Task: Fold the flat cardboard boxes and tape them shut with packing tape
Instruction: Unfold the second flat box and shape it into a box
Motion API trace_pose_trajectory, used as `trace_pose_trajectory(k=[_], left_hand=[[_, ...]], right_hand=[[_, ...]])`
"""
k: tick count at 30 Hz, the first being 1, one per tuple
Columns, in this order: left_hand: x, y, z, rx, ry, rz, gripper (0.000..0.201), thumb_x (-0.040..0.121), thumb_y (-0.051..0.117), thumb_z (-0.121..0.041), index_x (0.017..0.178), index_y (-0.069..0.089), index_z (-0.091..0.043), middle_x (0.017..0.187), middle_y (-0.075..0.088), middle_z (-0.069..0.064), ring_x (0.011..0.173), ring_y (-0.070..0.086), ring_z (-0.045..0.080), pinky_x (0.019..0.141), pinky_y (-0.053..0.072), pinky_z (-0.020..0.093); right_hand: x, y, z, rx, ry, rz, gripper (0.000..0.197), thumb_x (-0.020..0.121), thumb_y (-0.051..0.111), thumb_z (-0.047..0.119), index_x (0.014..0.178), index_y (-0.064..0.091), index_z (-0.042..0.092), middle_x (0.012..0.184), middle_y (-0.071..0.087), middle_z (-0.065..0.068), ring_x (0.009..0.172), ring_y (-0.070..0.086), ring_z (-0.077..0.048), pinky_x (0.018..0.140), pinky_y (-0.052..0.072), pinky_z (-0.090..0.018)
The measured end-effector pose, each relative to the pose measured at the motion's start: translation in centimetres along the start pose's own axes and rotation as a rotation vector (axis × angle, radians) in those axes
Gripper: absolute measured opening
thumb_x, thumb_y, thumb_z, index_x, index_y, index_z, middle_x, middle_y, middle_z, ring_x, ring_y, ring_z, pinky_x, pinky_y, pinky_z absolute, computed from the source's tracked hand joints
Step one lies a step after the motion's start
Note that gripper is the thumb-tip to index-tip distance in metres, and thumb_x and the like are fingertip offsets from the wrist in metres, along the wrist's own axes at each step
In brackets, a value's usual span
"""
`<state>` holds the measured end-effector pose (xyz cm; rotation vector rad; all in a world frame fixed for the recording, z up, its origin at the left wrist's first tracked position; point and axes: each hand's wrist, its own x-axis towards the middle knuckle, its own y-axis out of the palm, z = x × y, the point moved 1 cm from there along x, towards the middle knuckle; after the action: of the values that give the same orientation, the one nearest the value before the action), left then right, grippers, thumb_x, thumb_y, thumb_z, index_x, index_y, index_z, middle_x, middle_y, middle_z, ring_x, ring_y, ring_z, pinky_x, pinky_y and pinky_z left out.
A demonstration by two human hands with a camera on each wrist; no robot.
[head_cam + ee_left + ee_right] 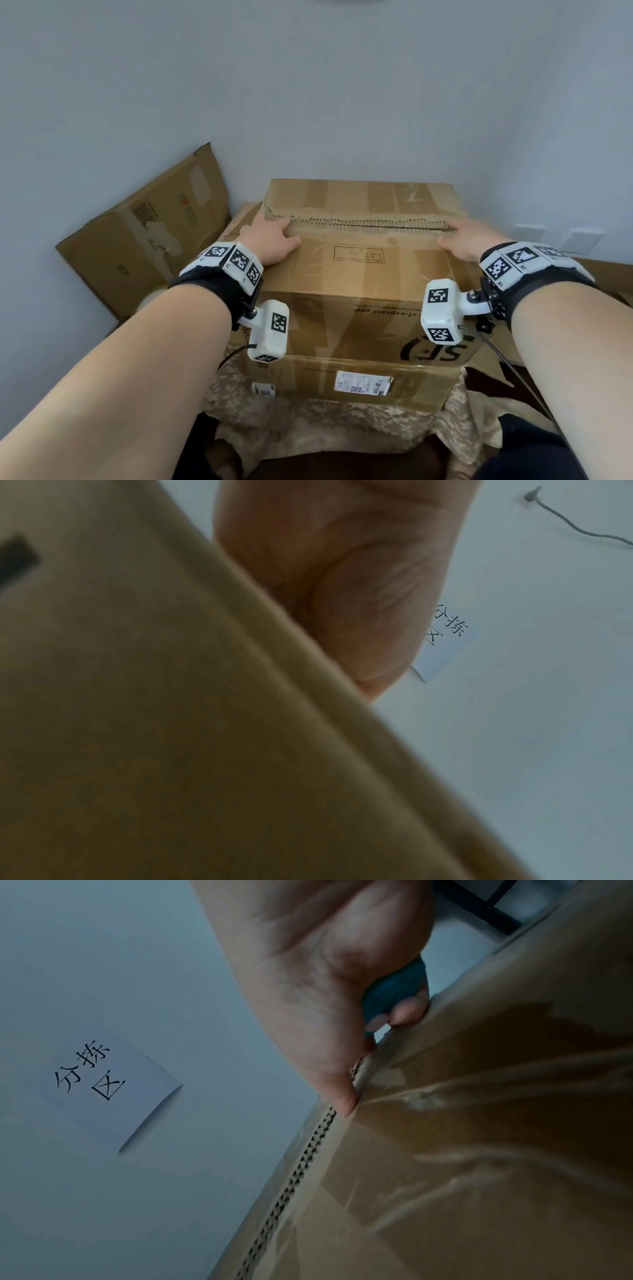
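Brown corrugated cardboard box with old glossy tape strips stands on a second box atop the cloth-covered counter. Left hand and right hand grip opposite ends of the near top flap's fluted edge — thumbs on top. Right wrist view alone shows fingers curled, pinching that edge; left fingers hidden — cannot tell.

Left wrist view: box wall fills most of frame, blurred; left hand fingers hidden behind box edge. Paper note beyond box half covered by that hand. Head view: right hand fingertips hidden at box seam; print on box's white label too small to read. Flattened carton left of box partly hidden.
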<state>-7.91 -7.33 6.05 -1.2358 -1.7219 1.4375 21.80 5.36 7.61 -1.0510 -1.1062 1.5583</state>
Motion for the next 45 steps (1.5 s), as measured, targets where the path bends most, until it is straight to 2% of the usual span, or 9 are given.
trace_pose_trajectory(k=[6, 13, 26, 30, 34, 36, 39, 42, 45], left_hand=[[-3.0, -1.1, -1.3, 0.126, 0.160, 0.213, 0.110, 0.058, 0.059, -0.081, 0.147, 0.003, -0.049, 0.159, -0.010, -0.002, 0.144, -0.016, 0.030, 0.113, -0.001, 0.061], [-3.7, -1.6, -2.2, 0.262, 0.200, 0.345, 0.138, 0.036, 0.057, -0.085, 0.147, -0.014, -0.042, 0.157, -0.022, -0.005, 0.144, -0.019, 0.027, 0.110, 0.005, 0.068], [-3.4, -1.7, -3.2, 0.279, 0.245, 0.344, 0.138, 0.034, 0.059, -0.083, 0.148, -0.007, -0.042, 0.159, -0.013, -0.001, 0.145, -0.012, 0.030, 0.112, 0.009, 0.063], [-3.1, -1.6, -3.2, 0.317, 0.231, 0.354, 0.137, 0.033, 0.057, -0.086, 0.146, -0.009, -0.047, 0.158, -0.018, -0.001, 0.144, -0.017, 0.032, 0.110, 0.009, 0.067], [-2.9, -2.2, -3.7, 0.385, 0.213, 0.359, 0.131, 0.036, 0.054, -0.086, 0.146, -0.005, -0.048, 0.158, -0.016, -0.004, 0.144, -0.014, 0.035, 0.109, 0.011, 0.068], [-2.8, -2.4, -4.0, 0.416, 0.205, 0.368, 0.124, 0.046, 0.057, -0.085, 0.148, -0.002, -0.046, 0.159, -0.012, -0.005, 0.145, -0.009, 0.036, 0.111, 0.011, 0.065], [-2.5, -2.8, -4.6, 0.430, 0.198, 0.358, 0.108, 0.066, 0.061, -0.075, 0.150, 0.003, -0.040, 0.160, -0.007, -0.003, 0.146, 0.006, 0.033, 0.114, 0.016, 0.056], [-2.0, -3.0, -4.8, 0.411, 0.178, 0.367, 0.103, 0.069, 0.061, -0.072, 0.150, 0.008, -0.039, 0.160, 0.000, -0.002, 0.144, 0.019, 0.029, 0.113, 0.024, 0.051], [-1.9, -3.0, -4.8, 0.373, 0.175, 0.362, 0.099, 0.070, 0.063, -0.069, 0.150, 0.012, -0.038, 0.158, 0.016, -0.003, 0.140, 0.029, 0.027, 0.111, 0.029, 0.048]], right_hand=[[-0.3, -0.1, 0.1, 0.003, 0.001, -0.005, 0.040, 0.097, 0.048, 0.030, 0.136, 0.050, 0.022, 0.130, 0.057, -0.011, 0.107, 0.059, -0.028, 0.088, 0.048, -0.034], [-0.3, -0.1, 0.1, 0.062, 0.004, -0.007, 0.038, 0.095, 0.054, 0.028, 0.132, 0.054, 0.019, 0.120, 0.062, -0.008, 0.095, 0.059, -0.025, 0.085, 0.051, -0.033], [-1.1, -0.6, 0.3, -0.020, -0.015, 0.006, 0.042, 0.098, 0.048, 0.030, 0.138, 0.049, 0.022, 0.137, 0.052, -0.009, 0.115, 0.054, -0.028, 0.091, 0.046, -0.033], [-1.0, -0.2, 0.9, -0.081, 0.018, 0.000, 0.042, 0.097, 0.047, 0.037, 0.132, 0.055, 0.015, 0.129, 0.058, -0.010, 0.103, 0.058, -0.026, 0.079, 0.044, -0.029], [-1.2, -0.2, 0.8, -0.064, 0.004, 0.015, 0.045, 0.097, 0.047, 0.036, 0.136, 0.050, 0.012, 0.135, 0.054, -0.012, 0.116, 0.055, -0.029, 0.093, 0.045, -0.033], [-1.3, -0.2, 0.8, 0.001, 0.024, 0.012, 0.042, 0.094, 0.052, 0.031, 0.132, 0.054, 0.012, 0.132, 0.056, -0.011, 0.115, 0.055, -0.029, 0.094, 0.047, -0.034], [-1.3, -0.9, 1.1, 0.122, 0.074, -0.095, 0.029, 0.088, 0.054, 0.018, 0.114, 0.066, 0.013, 0.120, 0.063, -0.009, 0.107, 0.057, -0.028, 0.084, 0.045, -0.030], [-1.2, -2.0, 2.0, 0.358, 0.067, -0.186, 0.037, 0.079, 0.052, 0.013, 0.109, 0.063, 0.032, 0.122, 0.060, 0.000, 0.122, 0.046, -0.029, 0.103, 0.037, -0.039], [-1.3, -2.1, 3.5, 0.615, -0.043, -0.097, 0.043, 0.077, 0.049, 0.001, 0.104, 0.061, 0.032, 0.120, 0.056, 0.004, 0.120, 0.048, -0.025, 0.103, 0.040, -0.047]])
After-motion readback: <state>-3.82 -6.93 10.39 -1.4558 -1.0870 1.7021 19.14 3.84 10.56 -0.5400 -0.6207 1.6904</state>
